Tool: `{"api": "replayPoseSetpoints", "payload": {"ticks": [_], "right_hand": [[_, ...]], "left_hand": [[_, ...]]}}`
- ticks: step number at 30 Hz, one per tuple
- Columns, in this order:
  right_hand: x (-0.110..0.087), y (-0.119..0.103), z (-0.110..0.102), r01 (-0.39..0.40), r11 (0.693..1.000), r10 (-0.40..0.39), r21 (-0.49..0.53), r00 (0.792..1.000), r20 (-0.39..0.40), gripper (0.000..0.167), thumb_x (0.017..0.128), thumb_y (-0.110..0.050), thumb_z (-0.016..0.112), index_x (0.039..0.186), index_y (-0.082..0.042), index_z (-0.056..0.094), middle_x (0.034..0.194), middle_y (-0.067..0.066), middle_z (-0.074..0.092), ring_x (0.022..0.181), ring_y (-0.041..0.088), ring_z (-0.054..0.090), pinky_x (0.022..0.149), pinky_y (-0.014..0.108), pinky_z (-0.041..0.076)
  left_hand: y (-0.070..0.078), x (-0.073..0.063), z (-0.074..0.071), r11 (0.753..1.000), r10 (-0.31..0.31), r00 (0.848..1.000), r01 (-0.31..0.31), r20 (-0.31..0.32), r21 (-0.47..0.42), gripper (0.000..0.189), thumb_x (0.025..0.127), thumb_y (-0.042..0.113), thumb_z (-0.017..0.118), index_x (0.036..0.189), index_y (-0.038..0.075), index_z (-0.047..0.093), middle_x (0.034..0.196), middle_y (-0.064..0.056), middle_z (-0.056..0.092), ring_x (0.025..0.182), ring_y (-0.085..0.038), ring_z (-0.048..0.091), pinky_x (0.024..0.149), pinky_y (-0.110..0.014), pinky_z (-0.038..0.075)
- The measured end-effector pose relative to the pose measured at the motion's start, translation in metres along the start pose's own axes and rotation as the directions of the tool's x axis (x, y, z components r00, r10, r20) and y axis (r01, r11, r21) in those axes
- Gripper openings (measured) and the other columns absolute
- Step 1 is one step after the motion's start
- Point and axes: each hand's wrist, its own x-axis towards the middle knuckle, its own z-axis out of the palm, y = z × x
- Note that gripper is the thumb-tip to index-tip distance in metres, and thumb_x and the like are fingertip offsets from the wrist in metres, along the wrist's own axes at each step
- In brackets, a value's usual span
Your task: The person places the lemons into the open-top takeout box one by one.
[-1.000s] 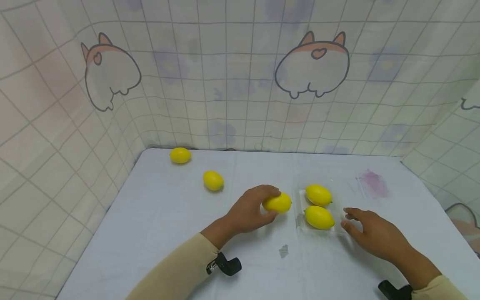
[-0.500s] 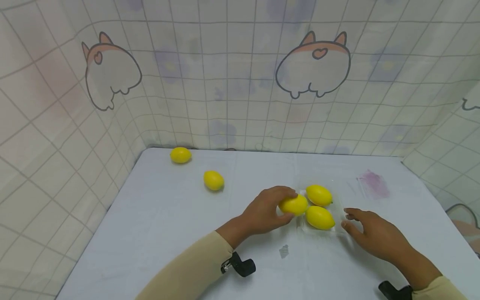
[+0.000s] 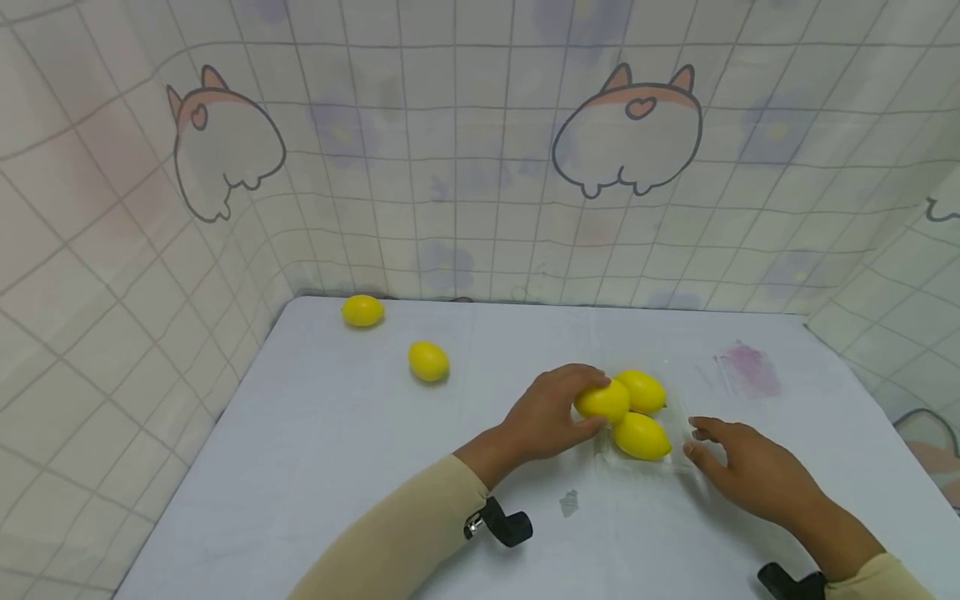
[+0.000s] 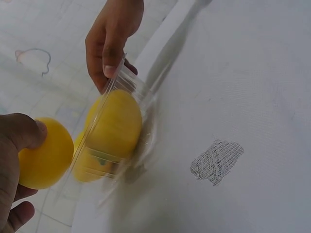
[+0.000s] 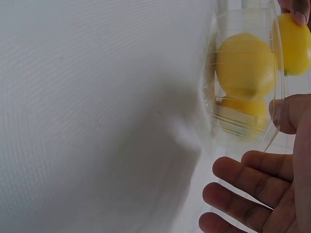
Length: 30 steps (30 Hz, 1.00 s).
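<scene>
My left hand (image 3: 551, 414) grips a yellow lemon (image 3: 607, 402) between thumb and fingers, over the left side of a clear plastic container (image 3: 678, 415). Inside that container lie two more lemons, one at the back (image 3: 643, 390) and one at the front (image 3: 641, 437). The held lemon is at rim height in the left wrist view, close beside the others. At the container's right side is my right hand (image 3: 757, 471), its thumb (image 5: 286, 114) at the rim and its other fingers loosely extended. No lemon is in that hand.
Two loose lemons rest on the white-covered table (image 3: 300, 467): one nearer the middle (image 3: 428, 362), one at the far left edge (image 3: 363, 311). A grey patch (image 3: 569, 502) and a pink stain (image 3: 750, 368) mark the cover. Grid-patterned cloth (image 3: 480, 167) encloses the back and sides.
My left hand has carried its lemon to the right, from beside the container to over its left part. The right hand and the other lemons have stayed in place.
</scene>
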Motion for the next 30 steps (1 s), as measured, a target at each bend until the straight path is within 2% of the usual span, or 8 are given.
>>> {"api": "replayPoseSetpoints", "payload": {"ticks": [17,25,30], "right_hand": [[0.001,0.002,0.001,-0.002,1.0,0.002,0.002,1.0,0.0,0.066,0.102,-0.057,0.054,0.14,-0.003,0.059,0.129,0.015,0.068,0.113,0.042,0.064,0.081,0.063,0.054],[0.001,0.002,0.002,-0.007,1.0,0.007,0.001,1.0,0.001,0.067,0.102,-0.058,0.054,0.14,-0.003,0.059,0.129,0.015,0.067,0.113,0.042,0.063,0.082,0.063,0.053],[0.0,0.004,0.003,-0.001,1.0,0.001,0.006,1.0,-0.007,0.068,0.102,-0.059,0.052,0.14,-0.003,0.059,0.129,0.015,0.067,0.112,0.041,0.064,0.081,0.063,0.054]], "left_hand": [[0.006,0.016,0.014,0.995,-0.072,0.997,0.072,0.0,0.072,0.05,0.097,0.035,0.073,0.141,0.017,0.059,0.144,0.006,0.057,0.133,-0.01,0.051,0.113,-0.026,0.037],[0.012,0.024,0.022,0.976,-0.104,0.994,0.11,-0.039,0.186,0.05,0.093,0.047,0.075,0.136,0.023,0.064,0.137,0.011,0.061,0.129,-0.008,0.053,0.107,-0.033,0.042],[0.016,0.025,0.027,0.944,-0.115,0.992,0.123,-0.043,0.305,0.054,0.089,0.058,0.073,0.133,0.028,0.067,0.132,0.011,0.063,0.117,-0.011,0.058,0.1,-0.033,0.043]]}}
